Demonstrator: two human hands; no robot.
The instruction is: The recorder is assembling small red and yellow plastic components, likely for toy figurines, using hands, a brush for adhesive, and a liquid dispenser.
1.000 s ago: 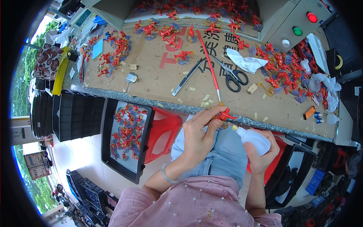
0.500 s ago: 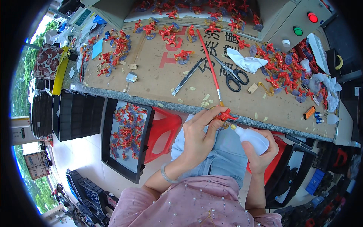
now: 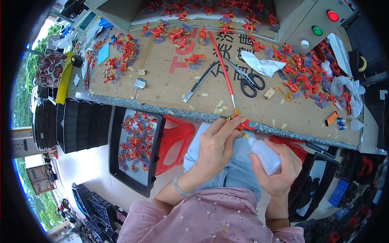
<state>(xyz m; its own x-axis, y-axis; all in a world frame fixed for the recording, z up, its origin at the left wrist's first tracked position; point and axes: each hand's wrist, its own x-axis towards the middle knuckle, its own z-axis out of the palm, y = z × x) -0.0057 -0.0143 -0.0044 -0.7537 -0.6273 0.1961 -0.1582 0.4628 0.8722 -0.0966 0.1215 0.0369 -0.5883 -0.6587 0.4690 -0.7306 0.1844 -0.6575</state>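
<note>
Near the table's front edge, my left hand (image 3: 219, 141) pinches a small red figurine (image 3: 244, 125) with a yellowish clear part. My right hand (image 3: 279, 172) is wrapped round a white squeeze bottle (image 3: 265, 156), tilted so its yellowish nozzle tip points up at the underside of the figurine. Whether the tip touches it, I cannot tell. Just beyond my left fingers lies a red-handled paintbrush (image 3: 226, 77), its bristle end at the table edge. Scissors with black handles (image 3: 252, 85) and a grey utility knife (image 3: 199, 84) lie on the cardboard on either side of the brush.
Many red figurines with purple bases (image 3: 302, 79) are heaped at the right; others (image 3: 126, 52) lie at the left. A black tray of figurines (image 3: 153, 162) stands below the table beside a red stool (image 3: 176, 139). A white tissue (image 3: 261, 65) and a control box with buttons (image 3: 316, 24) are farther back.
The squeeze bottle has turned more upright and shifted slightly left, its nozzle nearer the figurine. My right hand has moved lower around it. My left hand keeps its hold, the figurine tilted slightly differently.
</note>
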